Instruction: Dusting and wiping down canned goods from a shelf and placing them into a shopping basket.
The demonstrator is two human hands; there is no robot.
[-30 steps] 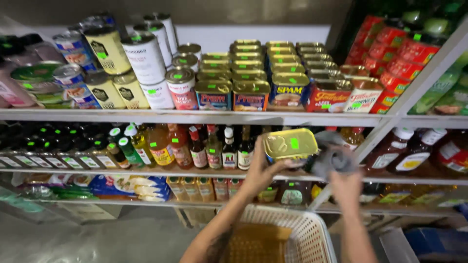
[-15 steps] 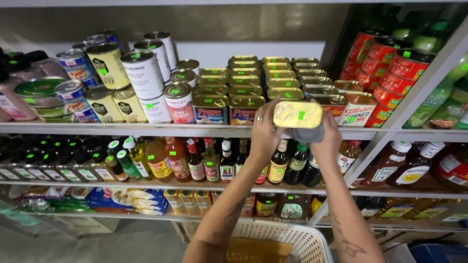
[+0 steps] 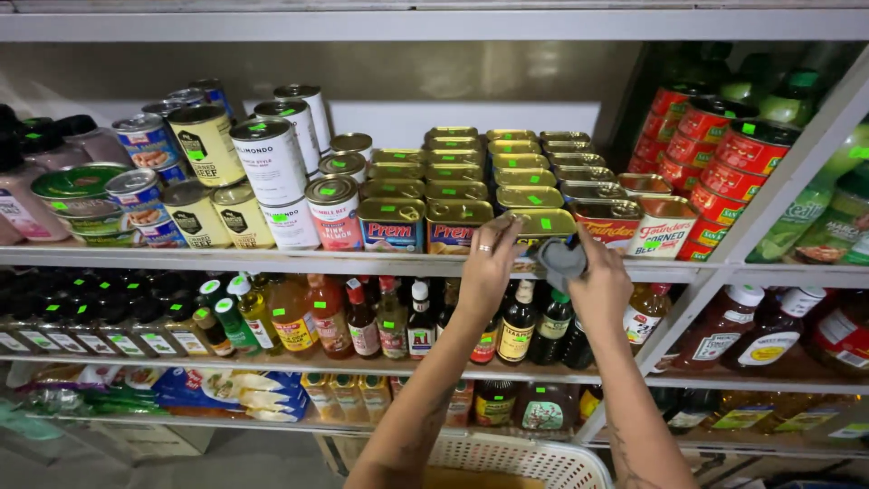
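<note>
**Gold-lidded tin being seated in the front row of the upper shelf**

Held between both hands at the lip of the shelf (image 3: 272,261): a flat rectangular tin (image 3: 543,224) with a gold lid and a green sticker, in the gap between a blue-labelled tin (image 3: 459,226) and a red-labelled tin (image 3: 608,220). Left hand (image 3: 489,267) raised, fingers curled narrowly onto the tin's left front corner, a ring on one finger. Right hand (image 3: 602,285) closed around a bunched grey cloth (image 3: 561,258), pressed against the tin's front right.

Judged as the placing step, close to finished: tin already level with its row, apparently resting on the shelf. Calls next for a straight push back so the front lines up with the neighbours, without nudging either one, and for keeping the cloth clear of the gap.

Hard to settle: whether the tin's base sits fully on the shelf or is partly carried, the front face being covered by fingers and cloth. Impossible to tell whether the right fingers touch the tin itself or only the cloth. Cut off at the bottom edge: both forearms and most of a white basket (image 3: 543,457). Dim and unclear: the back rows of tins.
</note>
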